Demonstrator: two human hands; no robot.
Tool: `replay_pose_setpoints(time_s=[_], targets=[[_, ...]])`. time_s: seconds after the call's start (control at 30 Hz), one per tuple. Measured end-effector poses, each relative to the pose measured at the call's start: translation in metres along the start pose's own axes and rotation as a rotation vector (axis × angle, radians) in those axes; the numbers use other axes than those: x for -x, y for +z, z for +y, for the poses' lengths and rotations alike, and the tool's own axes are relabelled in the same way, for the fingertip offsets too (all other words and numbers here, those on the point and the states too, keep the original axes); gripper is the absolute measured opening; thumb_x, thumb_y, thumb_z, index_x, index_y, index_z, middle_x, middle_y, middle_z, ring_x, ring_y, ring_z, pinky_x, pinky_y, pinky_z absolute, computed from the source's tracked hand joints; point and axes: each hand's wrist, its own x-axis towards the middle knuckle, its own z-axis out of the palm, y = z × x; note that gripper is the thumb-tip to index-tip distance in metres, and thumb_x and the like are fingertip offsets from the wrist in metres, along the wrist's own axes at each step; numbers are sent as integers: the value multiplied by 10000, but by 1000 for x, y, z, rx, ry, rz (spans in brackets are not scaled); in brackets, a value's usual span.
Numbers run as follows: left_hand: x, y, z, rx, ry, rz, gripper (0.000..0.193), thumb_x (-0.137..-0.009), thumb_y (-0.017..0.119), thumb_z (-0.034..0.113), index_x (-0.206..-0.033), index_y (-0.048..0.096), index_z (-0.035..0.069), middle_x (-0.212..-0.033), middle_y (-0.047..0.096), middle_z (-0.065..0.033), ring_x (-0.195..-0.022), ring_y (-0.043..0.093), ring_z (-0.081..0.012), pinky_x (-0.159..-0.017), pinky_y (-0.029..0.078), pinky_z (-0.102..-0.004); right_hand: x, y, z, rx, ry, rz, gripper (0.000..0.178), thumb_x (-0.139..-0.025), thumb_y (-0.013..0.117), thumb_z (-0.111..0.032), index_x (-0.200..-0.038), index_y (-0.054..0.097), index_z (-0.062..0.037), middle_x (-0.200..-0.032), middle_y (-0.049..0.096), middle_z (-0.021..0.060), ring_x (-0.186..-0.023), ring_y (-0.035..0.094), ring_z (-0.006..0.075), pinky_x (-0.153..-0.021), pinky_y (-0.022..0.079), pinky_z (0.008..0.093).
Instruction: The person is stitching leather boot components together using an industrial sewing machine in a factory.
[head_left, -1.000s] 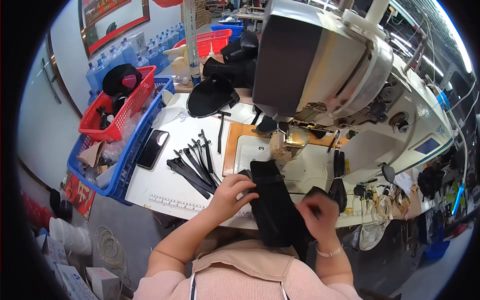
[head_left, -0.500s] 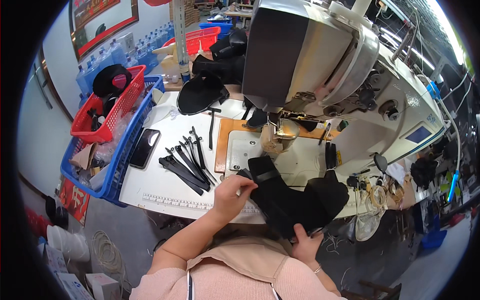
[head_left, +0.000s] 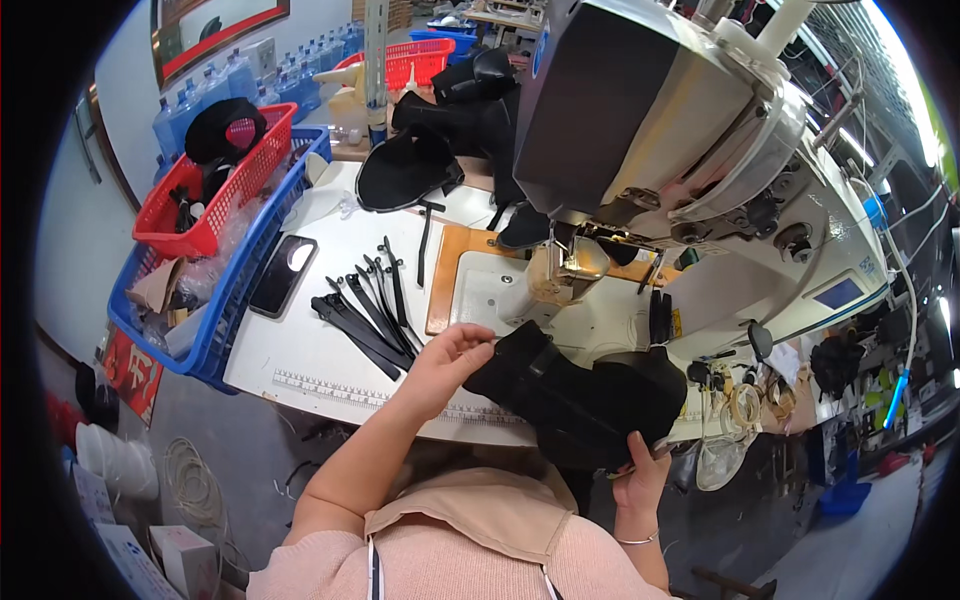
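Observation:
A black boot upper (head_left: 575, 395) lies across the front edge of the sewing table, below the sewing machine (head_left: 690, 130). My right hand (head_left: 640, 474) grips its lower right edge, the thumb on top and the other fingers hidden underneath. At its left end, my left hand (head_left: 452, 368) has its fingers curled and pinched together against the black edge. Whatever lies between those fingertips is too small to make out. Just above the upper stands the machine's needle post (head_left: 550, 285). Several black straps with small buckles (head_left: 370, 310) lie left of my left hand.
A phone (head_left: 283, 277) rests beside a blue basket (head_left: 222, 330) topped by a red basket (head_left: 180, 245). More black boot uppers (head_left: 410, 170) are heaped behind. A printed ruler (head_left: 330, 387) runs along the front edge. Rolls and cords (head_left: 740, 405) hang at the right.
The boot upper has tilted and turned, its left end now lower and nearer my left hand. My right hand has shifted slightly right. The whole view has moved a little.

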Motion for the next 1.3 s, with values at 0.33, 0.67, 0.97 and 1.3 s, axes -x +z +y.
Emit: replay_pose_setpoints(time_s=[0.33,0.67,0.97,1.3], targets=[[23,4,-2,-51,-45,-166,273,-838,635,84,-1085,535,22,-934,557,12,-782,516,-25,-679,425,-171,-10,0,-3,-113,-52,-65,383,-789,610,75,-1153,513,3,-1093,583,69,-966,571,154,-873,447,284],[34,10,7,169,-226,-274,254,-844,614,99,-1078,540,37,-881,559,15,-751,512,-33,-661,421,-170,-21,-9,-4,-3,-62,-95,341,-806,608,31,-1135,526,-7,-1069,595,66,-945,585,165,-852,473,297],[46,33,-18,503,-497,-182,247,-858,599,140,-1056,570,-5,-1014,632,-114,-896,627,-199,-815,516,-338,-21,0,-14,-147,-8,-114,267,-866,555,-43,-1133,536,-38,-1051,597,46,-962,574,151,-819,475,295],[45,34,-31,566,-670,-140,407,-898,530,316,-1215,506,63,-1186,565,-91,-1058,556,-212,-920,448,-359,-20,30,-39,566,-543,40,102,-864,609,-93,-871,611,9,-766,590,-28,-692,458,39,-629,391,198]])
